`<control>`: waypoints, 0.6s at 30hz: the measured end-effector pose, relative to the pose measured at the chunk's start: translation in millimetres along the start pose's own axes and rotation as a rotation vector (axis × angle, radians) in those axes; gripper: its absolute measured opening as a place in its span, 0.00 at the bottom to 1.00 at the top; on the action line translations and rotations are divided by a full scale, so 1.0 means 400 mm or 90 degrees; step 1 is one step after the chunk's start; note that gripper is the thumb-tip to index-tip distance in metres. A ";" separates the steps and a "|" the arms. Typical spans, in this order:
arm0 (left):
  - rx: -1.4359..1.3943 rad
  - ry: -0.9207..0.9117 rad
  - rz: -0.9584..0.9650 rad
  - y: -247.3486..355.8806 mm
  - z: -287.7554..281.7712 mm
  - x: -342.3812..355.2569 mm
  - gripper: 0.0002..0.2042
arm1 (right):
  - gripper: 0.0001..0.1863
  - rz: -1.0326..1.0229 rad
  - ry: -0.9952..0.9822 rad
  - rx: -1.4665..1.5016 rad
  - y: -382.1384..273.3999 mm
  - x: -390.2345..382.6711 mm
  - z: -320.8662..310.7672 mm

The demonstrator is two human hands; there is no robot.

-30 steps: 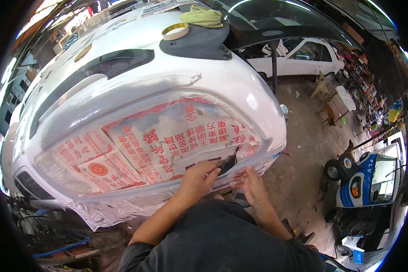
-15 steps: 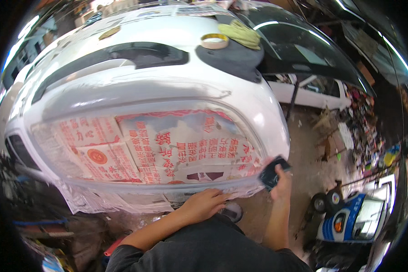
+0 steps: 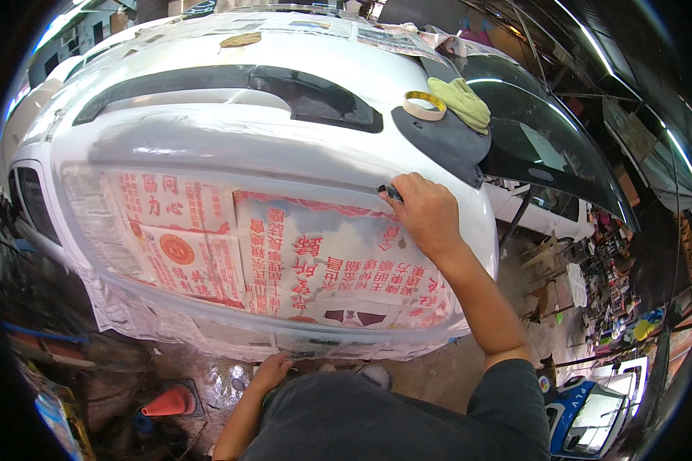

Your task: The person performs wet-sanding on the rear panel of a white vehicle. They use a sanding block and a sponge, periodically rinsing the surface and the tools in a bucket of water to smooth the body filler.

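My right hand (image 3: 425,211) is on the white car body (image 3: 315,146), at the upper edge of the papered window opening. Its fingers are closed on a small dark piece that looks like sandpaper (image 3: 393,193); most of it is hidden under the hand. Red-printed masking paper (image 3: 277,261) covers the opening, framed by a dull grey band. My left hand (image 3: 271,373) hangs low by the bottom edge of the papered side, fingers loosely extended, with nothing visible in them.
On the car lie a roll of masking tape (image 3: 424,106), a yellow-green cloth (image 3: 461,103) and a dry leaf (image 3: 241,39). A raised dark glass hatch (image 3: 538,138) is at the right. An orange cone (image 3: 169,401) lies on the floor; a blue-and-white vehicle (image 3: 584,419) stands lower right.
My right hand has moved with the sandpaper from the lower right corner up to the opening's upper edge. My left hand has dropped down and left from the lower edge.
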State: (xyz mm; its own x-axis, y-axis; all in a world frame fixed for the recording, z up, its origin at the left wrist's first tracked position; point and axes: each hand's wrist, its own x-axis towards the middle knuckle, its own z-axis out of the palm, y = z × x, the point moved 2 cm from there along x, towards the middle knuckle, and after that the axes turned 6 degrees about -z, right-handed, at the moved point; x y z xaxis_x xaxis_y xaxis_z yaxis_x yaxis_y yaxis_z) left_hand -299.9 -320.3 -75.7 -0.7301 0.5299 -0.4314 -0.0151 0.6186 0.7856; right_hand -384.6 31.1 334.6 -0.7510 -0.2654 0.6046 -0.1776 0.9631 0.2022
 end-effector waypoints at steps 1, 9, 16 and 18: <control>0.005 -0.023 -0.059 -0.051 0.005 -0.009 0.20 | 0.14 -0.020 0.006 -0.018 0.002 0.008 0.005; 0.232 -0.205 -0.279 -0.548 0.147 -0.114 0.21 | 0.14 -0.080 0.044 -0.017 0.002 0.009 0.049; 0.133 -0.095 -0.257 -0.666 0.168 -0.111 0.18 | 0.15 -0.049 0.090 -0.073 0.066 -0.076 0.038; -0.049 -0.004 -0.287 -0.683 0.175 -0.090 0.18 | 0.15 -0.087 0.124 -0.079 0.058 -0.052 0.054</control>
State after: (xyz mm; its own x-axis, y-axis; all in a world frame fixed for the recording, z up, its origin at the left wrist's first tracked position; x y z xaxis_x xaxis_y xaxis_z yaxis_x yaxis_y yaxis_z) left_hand -221.6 -467.7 -306.0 -0.6345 0.2208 -0.7407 -0.3815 0.7440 0.5486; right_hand -387.0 59.9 310.1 -0.5871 -0.4081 0.6991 -0.1808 0.9079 0.3782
